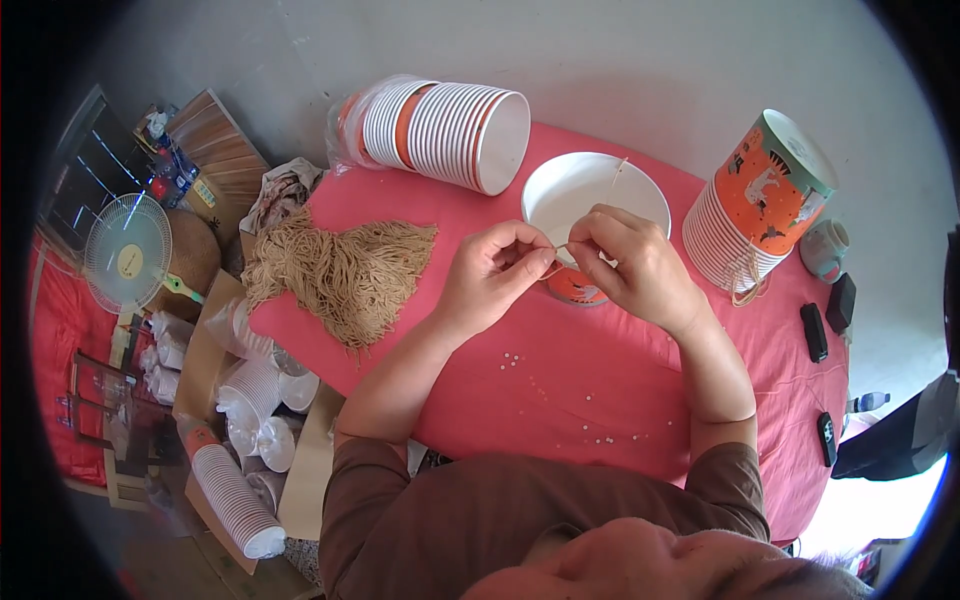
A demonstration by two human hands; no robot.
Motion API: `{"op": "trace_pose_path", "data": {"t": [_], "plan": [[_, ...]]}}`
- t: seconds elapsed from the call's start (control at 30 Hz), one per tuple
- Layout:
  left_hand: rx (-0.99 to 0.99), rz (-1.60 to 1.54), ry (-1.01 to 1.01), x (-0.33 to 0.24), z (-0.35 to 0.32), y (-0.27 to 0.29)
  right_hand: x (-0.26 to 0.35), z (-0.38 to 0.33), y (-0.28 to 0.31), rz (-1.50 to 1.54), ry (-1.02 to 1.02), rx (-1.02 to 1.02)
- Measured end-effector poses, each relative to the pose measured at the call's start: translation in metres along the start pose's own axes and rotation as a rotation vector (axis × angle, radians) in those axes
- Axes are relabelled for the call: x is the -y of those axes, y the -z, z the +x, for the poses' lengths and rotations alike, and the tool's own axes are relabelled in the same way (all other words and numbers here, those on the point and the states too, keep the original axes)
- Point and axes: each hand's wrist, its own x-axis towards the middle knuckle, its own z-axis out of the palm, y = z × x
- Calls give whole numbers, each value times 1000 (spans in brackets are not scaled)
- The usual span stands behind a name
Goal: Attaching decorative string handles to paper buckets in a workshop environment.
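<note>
My left hand (500, 275) and my right hand (635, 265) meet over the near side of a paper bucket. Both are closed in a pinch on a thin tan cord (560, 247), which stretches across the small gap between my fingertips. Behind them stands the bucket (545, 195), white inside and orange with printed figures outside, its mouth tipped toward me. A short piece of cord (621, 166) shows at its far rim. To the left, a thick bundle of loose tan cords (345, 270) lies spread over the pink tablecloth (470, 400).
A nested stack of buckets (450, 135) lies at the back left. Another stack (730, 220) stands upside down at the right, cords (745, 280) hanging from it. Small white discs (510, 360) dot the cloth. An open carton (310, 450) and a fan (128, 255) are beyond the left edge.
</note>
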Motion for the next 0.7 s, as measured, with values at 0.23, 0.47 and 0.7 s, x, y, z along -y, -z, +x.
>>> {"op": "trace_pose_path", "data": {"t": [0.23, 0.47, 0.7], "plan": [[-54, 37, 25, 3, 2, 0, 5, -2, 21, -105, -59, 80], [-106, 169, -8, 5, 6, -2, 4, -7, 26, -559, -20, 128], [-135, 400, -132, -1, 8, -16, 14, 0, 26, -368, 66, 7]]}}
